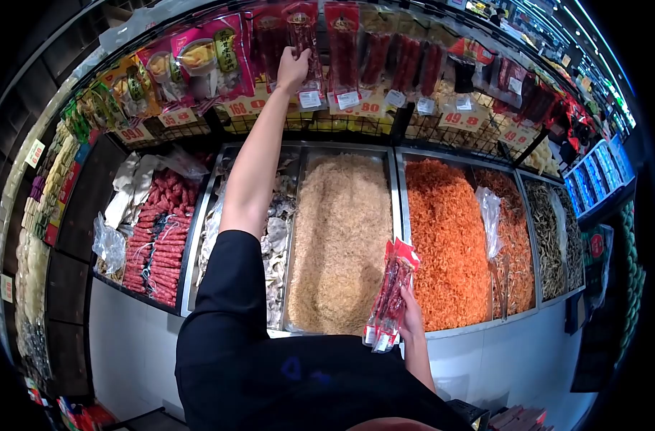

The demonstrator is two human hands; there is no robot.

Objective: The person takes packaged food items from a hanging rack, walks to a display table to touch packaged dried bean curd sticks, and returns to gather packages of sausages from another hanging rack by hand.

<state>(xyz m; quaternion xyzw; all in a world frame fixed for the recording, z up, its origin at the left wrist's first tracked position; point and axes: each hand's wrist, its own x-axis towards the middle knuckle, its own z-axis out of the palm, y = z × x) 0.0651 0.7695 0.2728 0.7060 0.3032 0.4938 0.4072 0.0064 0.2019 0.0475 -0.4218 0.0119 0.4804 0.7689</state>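
My left hand [293, 70] is raised to the hanging rack, its fingers closed on a red sausage packet [303, 36] that hangs among similar packets. Another hanging red packet [342, 54] is just to the right of it. Low in front of my body, my right hand [411, 316] holds red sausage packs [393, 291] upright, slightly tilted, with red tops and white labels at the bottom. These packs are over the border between the pale dried shrimp bin [342, 230] and the orange dried shrimp bin [446, 244].
Pink snack bags [212, 57] hang left of the sausage packets, above price signs [247, 106]. Red sausages [158, 244] fill a bin at the left. Small dried fish [546, 241] lie at the right, near a blue boxed display [597, 176].
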